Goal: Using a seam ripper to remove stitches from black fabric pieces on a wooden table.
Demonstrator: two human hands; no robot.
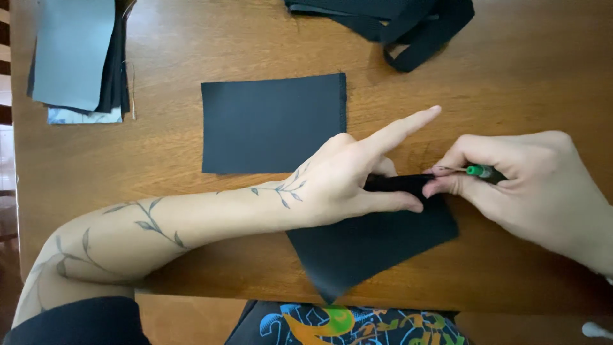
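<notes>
No pkgs, labels, signs or screens in view: just dark fabric pieces on a wooden table, w/ two hands at work.

The left hand lies over the top of the near black fabric piece, so the folded edge it pinches is mostly covered. The right hand closes round a green-tipped tool; only its tip shows, and its kind cannot be told. The picture's top edge cuts off the stack of grey-blue fabric and the heap of black straps. A white object at the bottom right corner is cropped, unidentifiable.
</notes>
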